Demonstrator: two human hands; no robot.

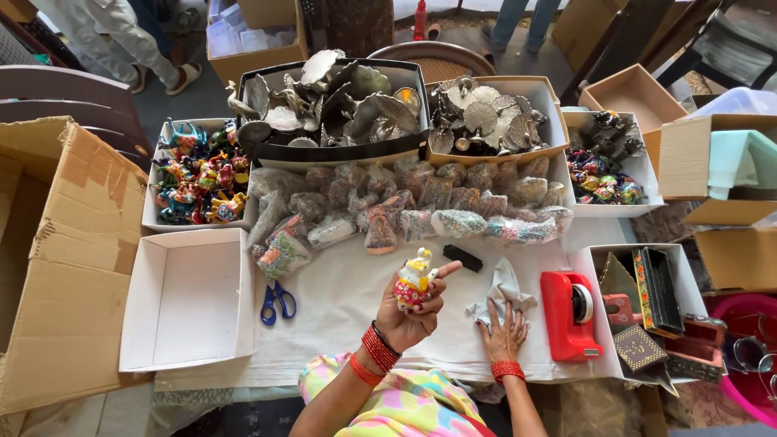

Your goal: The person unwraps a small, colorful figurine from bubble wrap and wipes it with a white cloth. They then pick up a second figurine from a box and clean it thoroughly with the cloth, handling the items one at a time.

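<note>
My left hand (413,311) is raised above the white table cover (340,324), palm up, and shut on a small painted figurine (413,280), white and yellow on top with a red patterned base. Its forefinger points right. My right hand (503,333) lies flat on the table with fingers spread, its fingertips on a crumpled white cloth (503,295). Red bangles circle both wrists. A small black block (463,258) lies just beyond the figurine.
Blue-handled scissors (278,301) lie left of my hands, beside an empty white box (188,301). A red tape dispenser (570,314) stands right. Bagged beads (421,212), trays of metal ornaments (336,105) and of coloured figurines (197,178) line the back. Cardboard boxes flank the table.
</note>
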